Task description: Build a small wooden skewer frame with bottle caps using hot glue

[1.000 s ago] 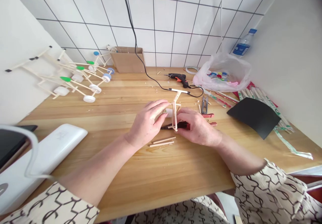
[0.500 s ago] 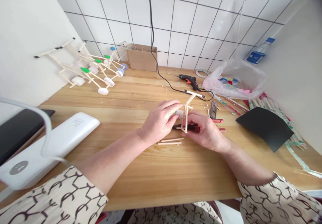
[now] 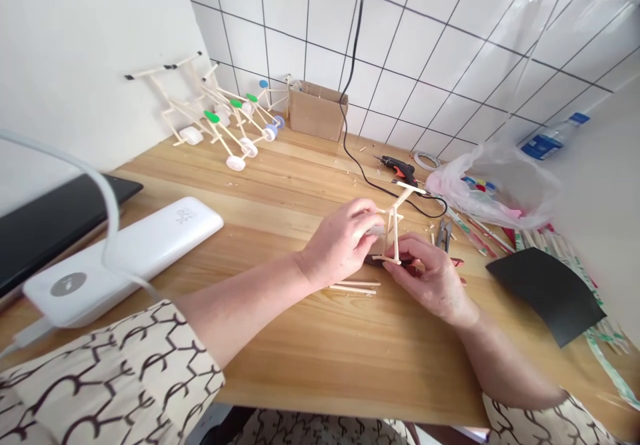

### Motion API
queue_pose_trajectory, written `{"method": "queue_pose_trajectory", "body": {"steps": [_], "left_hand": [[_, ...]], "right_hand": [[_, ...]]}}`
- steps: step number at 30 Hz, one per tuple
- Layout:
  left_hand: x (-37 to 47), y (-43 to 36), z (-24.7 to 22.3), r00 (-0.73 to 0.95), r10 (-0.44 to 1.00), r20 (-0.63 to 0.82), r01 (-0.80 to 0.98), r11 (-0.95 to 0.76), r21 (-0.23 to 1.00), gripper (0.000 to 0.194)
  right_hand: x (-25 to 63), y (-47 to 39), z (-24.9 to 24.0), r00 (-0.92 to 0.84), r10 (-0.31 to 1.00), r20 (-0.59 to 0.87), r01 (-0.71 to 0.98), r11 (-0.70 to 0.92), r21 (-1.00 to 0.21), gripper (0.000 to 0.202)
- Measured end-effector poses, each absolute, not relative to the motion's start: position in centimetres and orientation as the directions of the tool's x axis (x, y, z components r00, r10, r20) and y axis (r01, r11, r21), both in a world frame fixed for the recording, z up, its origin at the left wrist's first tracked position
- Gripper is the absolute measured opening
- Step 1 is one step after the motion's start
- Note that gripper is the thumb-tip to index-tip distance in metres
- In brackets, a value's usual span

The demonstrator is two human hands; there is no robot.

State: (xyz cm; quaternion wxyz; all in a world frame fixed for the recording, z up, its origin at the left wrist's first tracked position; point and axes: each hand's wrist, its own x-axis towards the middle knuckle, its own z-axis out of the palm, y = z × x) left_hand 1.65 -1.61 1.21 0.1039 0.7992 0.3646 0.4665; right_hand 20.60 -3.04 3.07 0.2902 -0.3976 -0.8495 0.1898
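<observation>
Between my hands stands a small tricycle-like frame [image 3: 396, 233] of pale wooden sticks, its crossbar handlebar with dark ends at the top. My left hand [image 3: 343, 240] has its fingers closed at the frame's left side, near the upper joint. A white round piece [image 3: 376, 230], like a bottle cap, shows by those fingers, partly covered. My right hand [image 3: 433, 273] pinches the frame's lower corner between thumb and fingers. Behind and under it lie red-handled pliers [image 3: 374, 260], mostly hidden. A few loose sticks [image 3: 354, 290] rest on the table below my left hand.
Several finished stick tricycles [image 3: 240, 128] stand at back left beside a cardboard box [image 3: 318, 113]. A glue gun [image 3: 399, 167], snips [image 3: 444, 235], a plastic bag [image 3: 530, 185] of caps and a black sheet [image 3: 545, 292] lie rightward. A white power bank [image 3: 130, 258] sits left.
The camera view has turned and tilted, so the whole scene sits further right. Both hands keep nearly the same hold on the stick frame.
</observation>
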Motion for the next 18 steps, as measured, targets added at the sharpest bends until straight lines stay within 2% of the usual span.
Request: {"method": "queue_pose_trajectory", "body": {"steps": [5,10,14,18], "left_hand": [[1.8,-2.1,1.7,0.207,0.744,0.635,0.498,-0.639,0.587,0.014],[2.3,-2.7,2.2,0.21,0.897,0.39,0.465,-0.442,0.767,0.017],[2.5,-2.7,2.7,0.247,0.948,0.2,0.484,-0.299,0.822,0.033],[2.4,-2.5,3.0,0.279,0.955,0.098,0.483,-0.228,0.846,0.035]], "right_hand": [[21.1,-3.0,2.9,-0.468,0.803,0.37,0.584,0.595,-0.552,0.003],[21.5,-2.9,2.4,-0.425,0.833,0.353,0.628,0.552,-0.548,0.005],[21.7,-3.0,2.1,-0.4,0.846,0.352,0.661,0.533,-0.528,0.006],[21.6,-3.1,2.2,-0.393,0.843,0.367,0.687,0.535,-0.493,0.006]]}}
